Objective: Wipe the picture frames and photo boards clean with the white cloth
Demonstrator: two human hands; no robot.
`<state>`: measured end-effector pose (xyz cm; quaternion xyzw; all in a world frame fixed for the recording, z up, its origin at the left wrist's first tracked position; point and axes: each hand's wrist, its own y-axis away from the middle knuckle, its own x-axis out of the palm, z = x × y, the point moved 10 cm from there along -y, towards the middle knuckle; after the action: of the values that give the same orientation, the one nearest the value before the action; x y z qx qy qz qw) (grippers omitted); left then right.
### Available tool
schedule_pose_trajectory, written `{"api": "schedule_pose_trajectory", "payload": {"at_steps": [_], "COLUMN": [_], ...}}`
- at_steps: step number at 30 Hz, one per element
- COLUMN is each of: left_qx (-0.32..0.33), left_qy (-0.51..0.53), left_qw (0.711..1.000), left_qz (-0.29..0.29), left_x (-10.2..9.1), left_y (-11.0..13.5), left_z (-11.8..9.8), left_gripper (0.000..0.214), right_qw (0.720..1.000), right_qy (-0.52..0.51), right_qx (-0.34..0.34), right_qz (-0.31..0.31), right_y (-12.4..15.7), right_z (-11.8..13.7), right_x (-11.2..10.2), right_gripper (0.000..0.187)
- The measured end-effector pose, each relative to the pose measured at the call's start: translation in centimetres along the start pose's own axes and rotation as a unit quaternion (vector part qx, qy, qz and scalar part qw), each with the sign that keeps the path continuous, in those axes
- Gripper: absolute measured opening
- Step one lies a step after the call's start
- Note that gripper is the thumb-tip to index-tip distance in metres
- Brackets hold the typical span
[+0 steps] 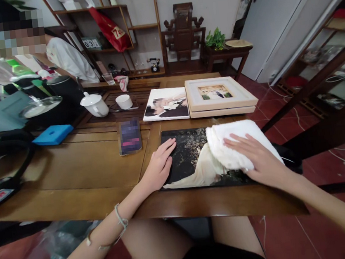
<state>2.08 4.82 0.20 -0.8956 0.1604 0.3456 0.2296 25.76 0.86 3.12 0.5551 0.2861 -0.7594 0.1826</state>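
A dark picture panel (182, 157) with a pale flowing dress printed on it lies flat near the table's front edge. My left hand (160, 164) rests on the panel's left edge, fingers stretched out and holding nothing. On the panel's right part lies a folded white towel (229, 137), covering much of the print. My right hand (256, 157) lies flat on top of the towel with its fingers spread; its thumb is hard to make out.
Behind the panel lie a white photo panel (165, 93) and stacked pale frames (223, 109). A phone-like dark item (130, 137), a blue sponge-like block (53, 134), a lidded white cup (94, 105) and headphones (5, 169) are leftward. Another person (69, 58) sits across the table.
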Motion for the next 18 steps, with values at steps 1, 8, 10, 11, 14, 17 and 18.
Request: {"api": "schedule_pose_trajectory", "payload": {"at_steps": [1, 8, 10, 11, 14, 17, 18], "left_qx": [0.000, 0.000, 0.003, 0.002, -0.002, -0.005, -0.003], "left_qy": [0.000, -0.006, -0.007, -0.008, -0.011, -0.008, -0.006], "left_qw": [1.000, 1.000, 1.000, 1.000, 1.000, 1.000, 1.000], "left_qz": [0.000, -0.003, -0.005, -0.005, -0.006, -0.006, -0.007], "left_x": [0.0, 0.1, 0.1, 0.1, 0.1, 0.1, 0.0], "left_y": [0.0, 0.0, 0.1, 0.1, 0.1, 0.1, 0.1], "left_z": [0.0, 0.2, 0.2, 0.3, 0.3, 0.3, 0.3], "left_gripper": [0.048, 0.048, 0.048, 0.048, 0.048, 0.048, 0.048], "right_qw": [1.000, 0.982, 0.981, 0.983, 0.993, 0.997, 0.997], "right_qy": [-0.001, -0.050, -0.075, -0.085, -0.088, -0.067, -0.061], "right_qx": [-0.019, -0.140, -0.136, -0.125, -0.059, 0.023, 0.041], "right_qz": [0.013, 0.113, 0.115, 0.106, 0.048, -0.005, -0.014], "right_y": [0.9, 1.3, -0.7, -1.8, -4.9, -5.9, -5.7], "right_z": [1.5, 9.9, 9.0, 7.9, 2.7, -2.9, -4.2], "right_x": [0.1, 2.1, 2.4, 2.4, 1.7, 0.7, 0.4], "right_gripper": [0.091, 0.091, 0.090, 0.089, 0.084, 0.075, 0.073]}}
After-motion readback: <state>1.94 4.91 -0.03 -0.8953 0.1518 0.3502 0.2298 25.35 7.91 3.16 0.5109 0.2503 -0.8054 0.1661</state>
